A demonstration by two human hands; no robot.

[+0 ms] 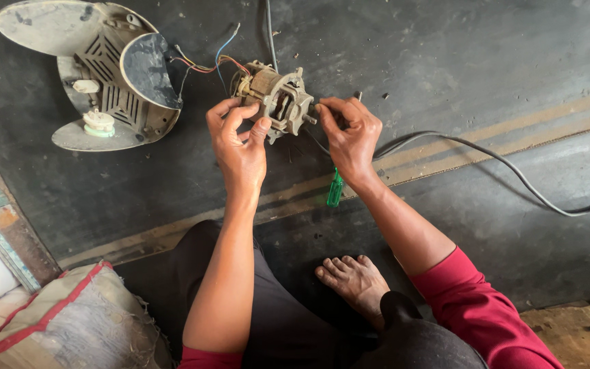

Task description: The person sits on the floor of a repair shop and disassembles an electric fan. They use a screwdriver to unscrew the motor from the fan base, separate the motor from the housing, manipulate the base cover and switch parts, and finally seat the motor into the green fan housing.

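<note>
A small electric fan motor (276,100) with a copper winding and a metal frame rests on the dark floor mat. My left hand (239,140) grips its near left side with thumb and fingers. My right hand (349,137) pinches the motor's short shaft at its right end. A screwdriver with a green handle (335,189) lies under my right wrist; whether the hand holds it I cannot tell. Coloured wires (206,65) run from the motor to a fan housing.
A dismantled fan housing with grey blades (104,75) lies at upper left. A black cable (500,160) curves across the mat to the right. A sack with red trim (63,318) and a wooden board (8,236) sit at lower left. My bare foot (353,280) is below.
</note>
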